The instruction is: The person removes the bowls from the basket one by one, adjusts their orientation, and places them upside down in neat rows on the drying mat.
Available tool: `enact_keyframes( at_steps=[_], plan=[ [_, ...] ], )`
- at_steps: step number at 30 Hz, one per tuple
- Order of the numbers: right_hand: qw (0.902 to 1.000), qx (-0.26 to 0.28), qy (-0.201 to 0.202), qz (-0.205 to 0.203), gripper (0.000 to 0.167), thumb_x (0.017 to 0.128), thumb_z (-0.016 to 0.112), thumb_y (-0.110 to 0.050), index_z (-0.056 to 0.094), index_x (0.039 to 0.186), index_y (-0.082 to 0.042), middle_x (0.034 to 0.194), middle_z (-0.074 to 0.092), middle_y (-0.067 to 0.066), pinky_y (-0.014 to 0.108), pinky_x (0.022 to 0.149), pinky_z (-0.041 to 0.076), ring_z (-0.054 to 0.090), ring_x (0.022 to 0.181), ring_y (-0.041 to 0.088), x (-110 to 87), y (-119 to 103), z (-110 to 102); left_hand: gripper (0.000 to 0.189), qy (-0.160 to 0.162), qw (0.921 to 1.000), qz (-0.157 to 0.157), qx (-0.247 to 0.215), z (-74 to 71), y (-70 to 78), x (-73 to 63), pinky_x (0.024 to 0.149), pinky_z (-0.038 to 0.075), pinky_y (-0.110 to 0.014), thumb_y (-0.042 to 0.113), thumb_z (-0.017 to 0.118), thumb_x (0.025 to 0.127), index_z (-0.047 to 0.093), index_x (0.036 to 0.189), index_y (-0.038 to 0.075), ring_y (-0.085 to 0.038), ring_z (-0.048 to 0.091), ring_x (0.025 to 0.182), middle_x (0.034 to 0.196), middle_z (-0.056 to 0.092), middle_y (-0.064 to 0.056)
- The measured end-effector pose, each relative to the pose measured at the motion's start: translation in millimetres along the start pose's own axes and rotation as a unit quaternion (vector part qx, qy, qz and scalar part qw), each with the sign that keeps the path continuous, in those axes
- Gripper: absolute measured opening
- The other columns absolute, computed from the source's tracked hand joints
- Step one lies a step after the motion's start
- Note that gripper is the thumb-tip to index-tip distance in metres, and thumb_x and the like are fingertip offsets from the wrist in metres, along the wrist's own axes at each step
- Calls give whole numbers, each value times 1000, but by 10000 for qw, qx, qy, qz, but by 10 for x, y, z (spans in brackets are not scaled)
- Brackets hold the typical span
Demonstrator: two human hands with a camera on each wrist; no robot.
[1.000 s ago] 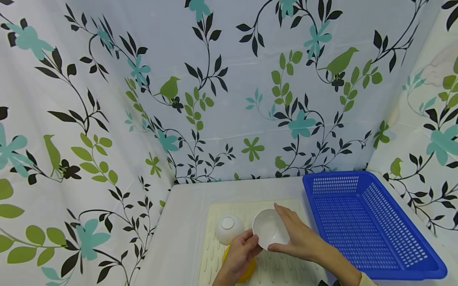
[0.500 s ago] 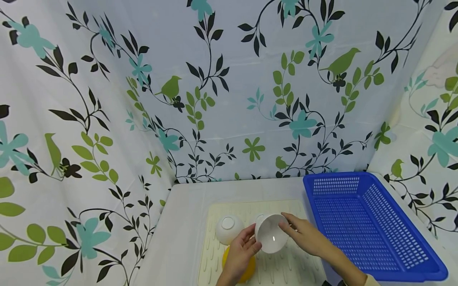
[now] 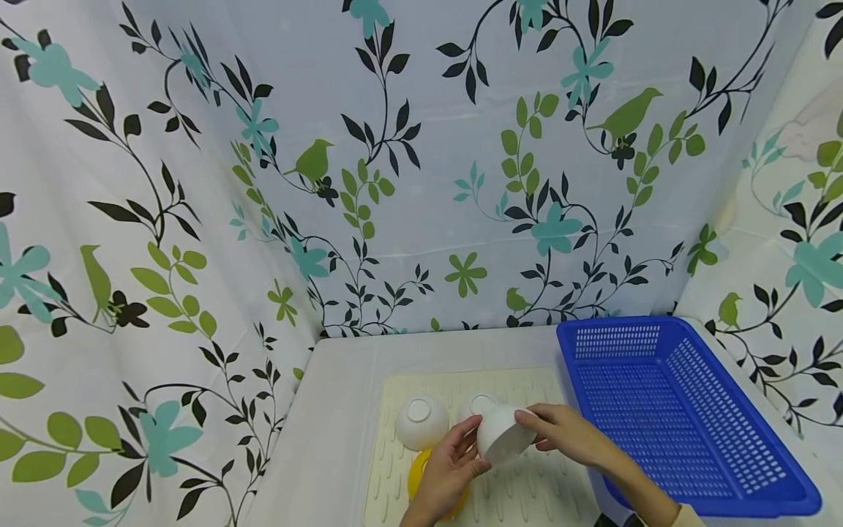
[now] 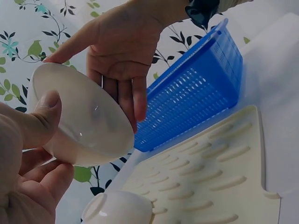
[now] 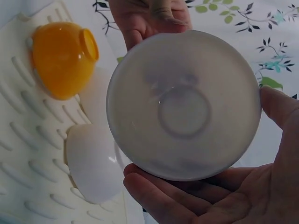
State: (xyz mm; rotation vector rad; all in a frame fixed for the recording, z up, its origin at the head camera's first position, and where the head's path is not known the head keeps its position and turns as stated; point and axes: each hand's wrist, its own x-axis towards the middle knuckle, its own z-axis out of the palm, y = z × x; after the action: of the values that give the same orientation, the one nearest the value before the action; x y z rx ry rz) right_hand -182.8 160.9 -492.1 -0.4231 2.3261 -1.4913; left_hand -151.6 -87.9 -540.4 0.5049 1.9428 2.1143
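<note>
A white bowl [image 3: 503, 434] is held tilted over the drying mat [image 3: 527, 490], its outer side partly turned toward the head camera. My left hand [image 3: 448, 468] grips it by the rim; in the left wrist view the thumb lies on the inside and the fingers behind. On the opposite side, my right hand [image 3: 573, 435] holds the rim between thumb and fingers, seen in the right wrist view. Two more white bowls stand upside down on the mat, a left bowl [image 3: 421, 423] and a rear bowl [image 3: 479, 402]. An orange-yellow bowl [image 5: 65, 60] is overturned there too, mostly hidden behind my left hand in the head view.
To the right of the mat stands a blue plastic basket [image 3: 658, 417] with slotted walls. A white table surface [image 3: 342, 410] lies under everything. Patterned curtains [image 3: 421, 183] hang along the back and both sides.
The held bowl has turned from showing its inside to showing more of its outside. Both hands have shifted their hold on the rim. The rear white bowl has come into view behind it.
</note>
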Motion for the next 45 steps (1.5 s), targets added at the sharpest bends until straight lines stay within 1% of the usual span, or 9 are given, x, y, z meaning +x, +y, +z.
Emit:
enact_keyframes(
  at_steps=[6,11,15,21,24,28,32,37,45],
  plan=[
    [9994,250,-247,42,54,104,50,-39,56,136,5,122,68,19,43,80,65,69,104,30,-22,87,-12,64,-151,9999,47,-58,-7,-26,-11,107,50,-27,8,70,90,44,149,4,-44,39,144,158,36,-25],
    [9994,304,-115,-93,53,104,52,-35,53,138,5,126,66,19,38,85,63,67,109,29,-56,184,17,64,-22,9994,-338,-110,9,-18,-6,102,55,-27,8,73,89,47,148,5,-42,46,140,157,38,-24],
    [9982,576,-43,-161,58,103,55,-31,43,144,9,133,61,25,40,92,62,64,117,34,-108,265,60,58,160,9976,-665,119,4,-19,-5,96,59,-26,7,73,90,51,144,3,-39,57,131,148,50,-26],
    [9964,811,-81,-229,74,100,62,-26,27,149,17,147,42,39,39,97,60,54,130,48,-171,355,112,59,14,9968,-778,158,-29,-53,7,90,62,-28,3,75,87,53,142,3,-38,64,122,141,57,-27],
    [9968,668,-225,-367,78,98,64,-24,24,149,18,150,34,42,41,98,59,47,133,55,-197,410,133,62,-60,9965,-830,61,-34,-88,10,92,61,-29,7,78,85,53,142,4,-38,60,128,145,54,-25],
    [9978,127,-389,-514,84,94,70,-27,24,151,15,152,29,42,54,101,55,42,133,60,-239,464,163,67,-20,9956,-924,165,-21,-165,-1,98,58,-29,12,83,81,54,141,5,-38,55,134,148,52,-22],
    [9943,-598,-398,-792,93,89,75,-33,26,150,14,151,32,42,63,100,50,45,130,60,-282,504,199,71,40,9934,-825,797,9,-247,-9,104,54,-31,13,86,77,55,140,5,-37,54,135,147,54,-19],
    [9849,-1365,-216,-1041,97,84,78,-36,28,150,12,147,43,36,70,100,45,52,126,55,-318,540,256,71,-14,9838,-550,1703,67,-308,10,110,50,-34,13,87,75,56,139,8,-32,54,135,142,57,-13],
    [9758,-1803,-2,-1238,95,80,80,-26,28,150,11,147,40,38,74,102,39,43,131,60,-349,646,369,79,-130,9583,-608,2789,159,-403,3,108,52,-30,15,89,73,53,143,9,-21,54,134,147,54,-7]
  ],
)
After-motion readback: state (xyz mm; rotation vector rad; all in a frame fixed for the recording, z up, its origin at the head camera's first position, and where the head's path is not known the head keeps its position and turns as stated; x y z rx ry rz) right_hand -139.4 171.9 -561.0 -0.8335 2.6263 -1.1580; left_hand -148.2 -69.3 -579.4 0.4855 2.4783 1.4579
